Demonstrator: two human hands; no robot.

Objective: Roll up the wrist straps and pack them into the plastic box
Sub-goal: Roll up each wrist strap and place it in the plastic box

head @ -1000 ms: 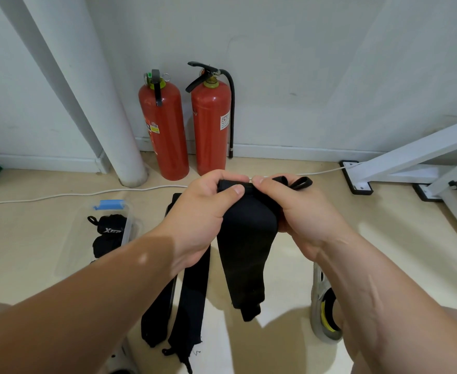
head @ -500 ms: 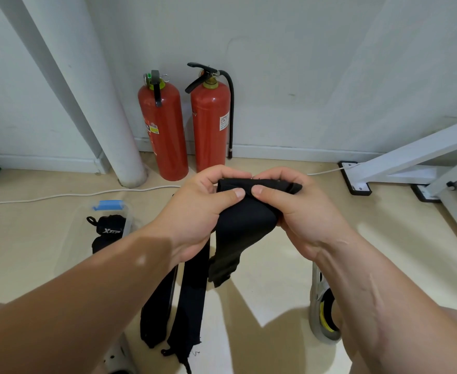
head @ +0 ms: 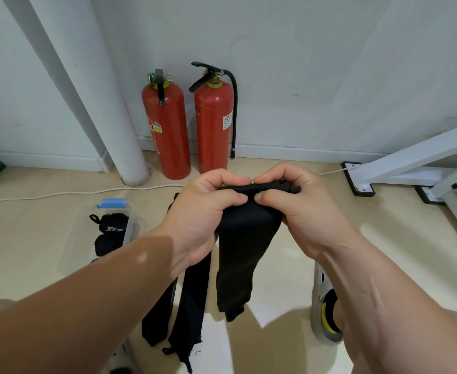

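Both hands up at frame centre, over the floor. Your left hand [head: 205, 211] and right hand [head: 303, 209] meet thumb to thumb. Each grip is curled tight on the top end of one black strap [head: 246, 252]. That end is bunched between your fingers and the tail hangs straight down toward 6 o'clock, clear of the floor.

- Plastic box [head: 80, 238]: on the floor at 9 o'clock from your hands, lid off, blue latch [head: 111, 203] at its far end. Rolled straps [head: 112, 225] lie inside.
- Two flat straps [head: 192, 306]: side by side on the floor at 7 o'clock, partly under your left forearm.
- Shoe [head: 324, 306] at 5 o'clock.
- Two red fire extinguishers [head: 168, 130] at 12 o'clock against the wall.
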